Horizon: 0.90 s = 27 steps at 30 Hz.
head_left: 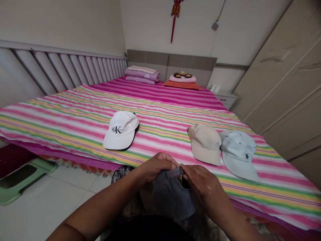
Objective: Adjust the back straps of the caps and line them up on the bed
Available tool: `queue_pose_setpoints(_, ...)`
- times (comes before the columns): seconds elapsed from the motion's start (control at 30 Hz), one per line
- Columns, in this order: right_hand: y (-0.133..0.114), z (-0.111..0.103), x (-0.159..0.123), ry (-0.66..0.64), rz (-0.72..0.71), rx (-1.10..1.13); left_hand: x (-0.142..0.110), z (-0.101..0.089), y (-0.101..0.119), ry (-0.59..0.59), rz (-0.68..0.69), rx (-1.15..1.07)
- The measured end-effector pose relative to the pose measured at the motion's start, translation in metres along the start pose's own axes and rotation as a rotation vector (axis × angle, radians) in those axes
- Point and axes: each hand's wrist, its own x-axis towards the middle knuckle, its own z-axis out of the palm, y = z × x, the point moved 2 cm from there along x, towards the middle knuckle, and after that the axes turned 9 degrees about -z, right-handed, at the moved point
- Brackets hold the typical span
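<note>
Both my hands hold a dark grey cap [170, 197] close to my body at the bed's near edge. My left hand [156, 167] and my right hand [200, 184] pinch its grey back strap [175, 172] between their fingertips. On the striped bed sheet [160, 110] lie three other caps. A white cap with a dark logo [121, 130] rests left of centre. To the right, a beige cap [205, 144] lies beside a pale blue cap [238, 152], their edges touching.
Folded purple bedding [142, 74] and an orange pillow with a plush toy [182, 80] sit at the headboard. A green plastic stool [22, 177] stands on the floor at left. A wardrobe [288, 77] lines the right side, with a white nightstand [225, 98] by the bed.
</note>
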Motion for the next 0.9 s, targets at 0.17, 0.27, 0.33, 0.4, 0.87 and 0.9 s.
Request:
queue_pose_setpoints(0.17,-0.002,0.005,-0.002,-0.03,0.012,-0.045,0.001,-0.001,-0.005,0.037,0.011,0.072)
queue_pose_setpoints(0.27,-0.003,0.01,-0.004,-0.067,0.02,-0.087,0.001,-0.001,-0.006,0.081,0.039,0.146)
queue_pose_setpoints(0.33,-0.003,0.013,-0.004,-0.074,0.007,-0.128,0.002,-0.002,-0.005,0.135,0.055,0.194)
queue_pose_setpoints(0.4,-0.004,0.015,-0.005,-0.051,-0.001,-0.152,0.002,-0.001,-0.006,0.182,0.074,0.236)
queue_pose_setpoints(0.87,-0.001,0.022,-0.005,0.024,0.079,-0.136,0.004,0.001,-0.01,0.294,0.129,0.203)
queue_pose_setpoints(0.9,-0.001,0.022,-0.004,0.006,0.055,-0.172,0.004,0.001,-0.01,0.306,0.139,0.225)
